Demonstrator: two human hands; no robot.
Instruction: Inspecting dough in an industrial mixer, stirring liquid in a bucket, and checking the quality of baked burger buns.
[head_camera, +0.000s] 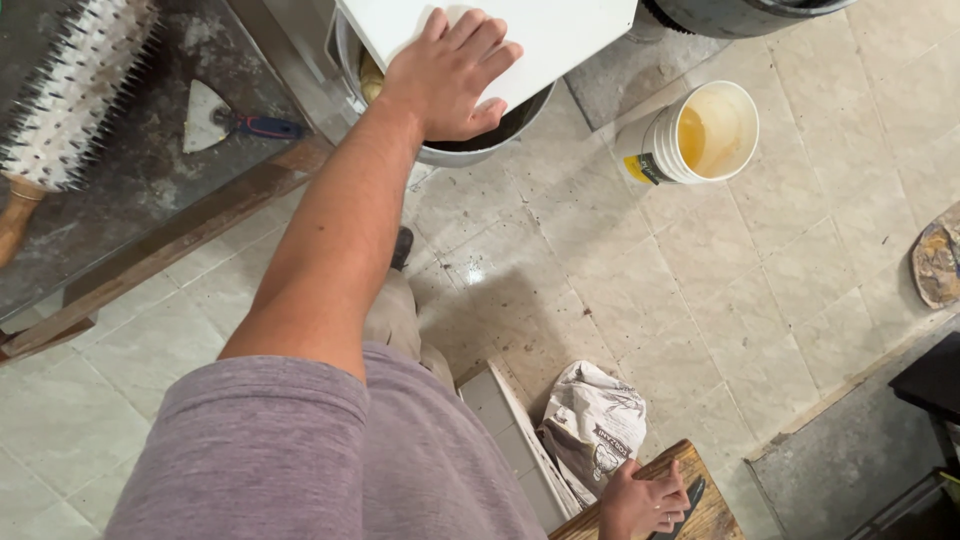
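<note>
A tiled floor is seen below. The left hand (450, 75) is laid flat, fingers open, on a white board (520, 35) over a metal pot (480, 150); steady pressure is advised. The right hand (640, 505) is curled round a dark tool (690, 505)

My left hand (452, 72) and the flat white board (520, 35) under it hide most of the round metal drum (470, 150); the board runs off the top edge.

white board (540, 35): smooth, matt | metal drum (480, 150): dull | plastic bucket (700, 130): glossy | wooden block (700, 490): rough
</note>
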